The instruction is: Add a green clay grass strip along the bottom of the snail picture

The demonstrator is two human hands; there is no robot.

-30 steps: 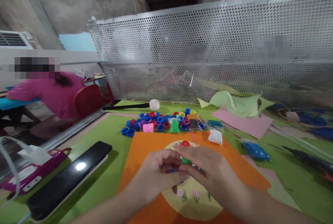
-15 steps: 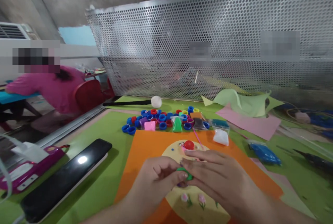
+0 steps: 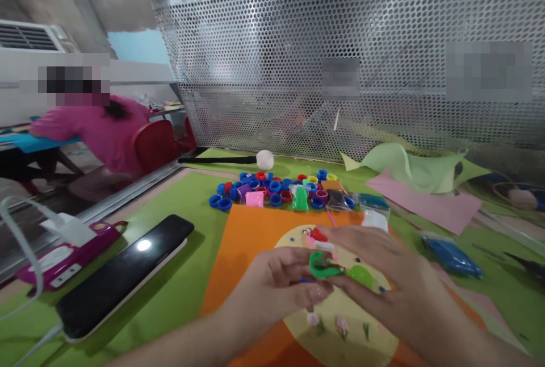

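Left hand (image 3: 283,283), fingers half-curled, holds green clay (image 3: 315,269) – hooked, long axis left-right, tail rightward – over the yellow disc (image 3: 340,350); right hand (image 3: 385,262), loosely open, at its tail. Orange sheet (image 3: 240,236) bare leftward; caps (image 3: 275,187) beyond.

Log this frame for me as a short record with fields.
left hand: fingers at a curved green piece
right hand: fingers spread beside the green piece
below hands: decorated pale-yellow disc on orange sheet
behind sheet: blue, red and yellow rings, small packets
left side: black phone-like device, magenta power strip
right side: blue packet, pink sheet
background: perforated metal panel; person in pink
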